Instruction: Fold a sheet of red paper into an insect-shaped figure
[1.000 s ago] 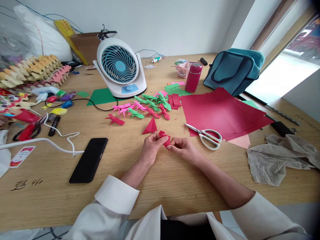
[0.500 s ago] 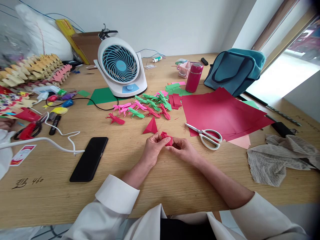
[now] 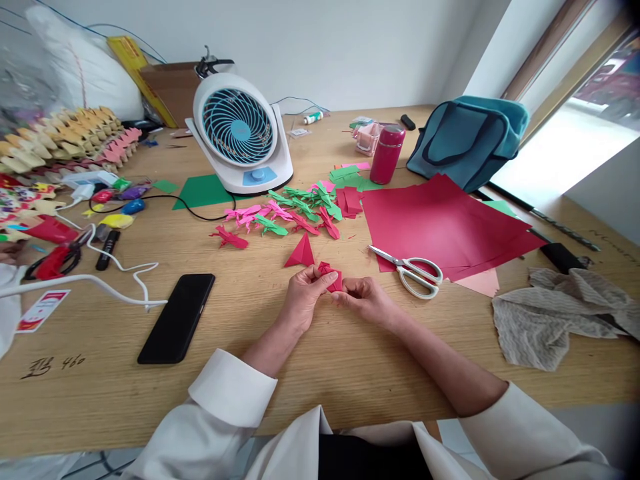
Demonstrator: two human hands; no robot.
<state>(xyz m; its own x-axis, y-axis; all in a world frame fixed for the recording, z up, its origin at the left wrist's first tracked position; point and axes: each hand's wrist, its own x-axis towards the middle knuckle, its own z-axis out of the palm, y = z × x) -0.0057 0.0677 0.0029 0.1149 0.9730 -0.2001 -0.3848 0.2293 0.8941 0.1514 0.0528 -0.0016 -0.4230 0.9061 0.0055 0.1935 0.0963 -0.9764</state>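
Observation:
Near the middle of the table, a small folded red paper (image 3: 332, 277) is pinched between both hands. My left hand (image 3: 303, 297) grips its left side with thumb and fingers. On the paper's right edge, my right hand (image 3: 369, 300) has its fingers closed. A red folded triangle (image 3: 301, 252) stands just behind my left hand. Farther back lie several folded green pieces (image 3: 305, 203), pink pieces (image 3: 246, 215) and red pieces (image 3: 229, 237). White-handled scissors (image 3: 413, 272) rest to the right of my hands.
A black phone (image 3: 177, 319) lies left. Behind are a fan (image 3: 240, 133), a red bottle (image 3: 387, 155) and a blue bag (image 3: 467, 143). Large red sheets (image 3: 440, 223) and a grey cloth (image 3: 555, 313) lie right. A person's hand (image 3: 9, 252) shows at the far left.
The small red paper has turned slightly between my fingers, and more of its folded face shows. Both hands keep nearly the same place.

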